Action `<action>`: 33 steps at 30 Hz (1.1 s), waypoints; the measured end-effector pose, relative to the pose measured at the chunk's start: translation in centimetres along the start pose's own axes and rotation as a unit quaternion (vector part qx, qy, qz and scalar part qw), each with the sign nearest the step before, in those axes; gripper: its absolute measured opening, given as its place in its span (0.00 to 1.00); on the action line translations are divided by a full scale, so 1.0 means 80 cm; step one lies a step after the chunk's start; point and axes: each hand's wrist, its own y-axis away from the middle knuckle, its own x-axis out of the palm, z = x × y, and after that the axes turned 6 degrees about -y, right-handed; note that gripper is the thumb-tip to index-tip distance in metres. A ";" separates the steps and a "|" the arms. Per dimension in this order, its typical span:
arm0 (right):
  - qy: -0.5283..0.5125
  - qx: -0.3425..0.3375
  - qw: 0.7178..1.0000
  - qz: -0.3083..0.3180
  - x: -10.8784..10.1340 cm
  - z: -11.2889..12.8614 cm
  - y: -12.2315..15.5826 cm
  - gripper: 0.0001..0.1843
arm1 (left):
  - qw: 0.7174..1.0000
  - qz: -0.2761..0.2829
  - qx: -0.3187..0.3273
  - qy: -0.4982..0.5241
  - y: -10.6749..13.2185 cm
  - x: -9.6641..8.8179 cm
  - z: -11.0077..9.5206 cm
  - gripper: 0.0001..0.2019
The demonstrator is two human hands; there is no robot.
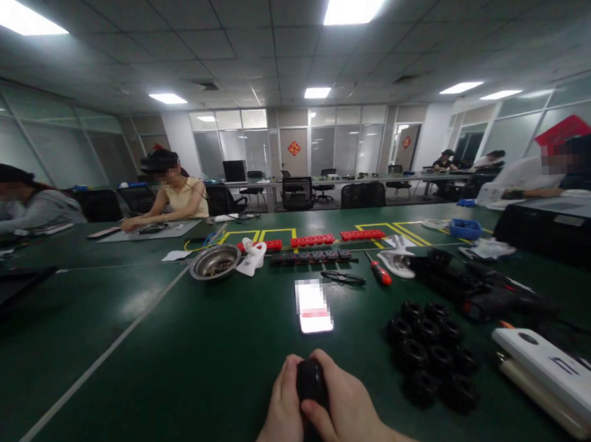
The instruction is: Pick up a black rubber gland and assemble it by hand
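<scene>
Low in the middle of the head view, my left hand [282,412] and my right hand [344,411] are closed together around one small black rubber wheel [311,380]. They hover just above the dark green table [134,364]. To their right lies a cluster of several more black wheels [431,356]. A lit phone [313,306] lies flat just beyond my hands.
Farther back are a metal bowl [214,261], white gloves [251,256], red parts [311,240], black parts [312,256], a red-handled screwdriver [378,269], black glasses [343,279] and a blue tray [465,228]. A black power tool [484,289] and a white box [565,378] sit right. Other people sit at the far sides.
</scene>
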 end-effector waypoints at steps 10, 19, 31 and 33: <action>-0.075 0.096 0.992 0.031 -0.032 -0.003 -0.016 0.13 | 0.993 0.090 0.069 0.016 -0.005 -0.002 0.009 0.20; 0.040 -0.121 0.987 0.100 -0.041 -0.004 -0.013 0.26 | 0.989 0.074 -0.123 0.043 -0.029 0.001 0.011 0.27; 0.099 -0.110 0.987 0.070 -0.039 -0.014 -0.017 0.22 | 0.989 0.119 -0.053 0.064 -0.034 0.000 0.022 0.31; 0.112 -0.157 0.977 0.088 -0.042 -0.015 -0.017 0.27 | 0.987 0.137 -0.051 0.070 -0.039 -0.001 0.026 0.30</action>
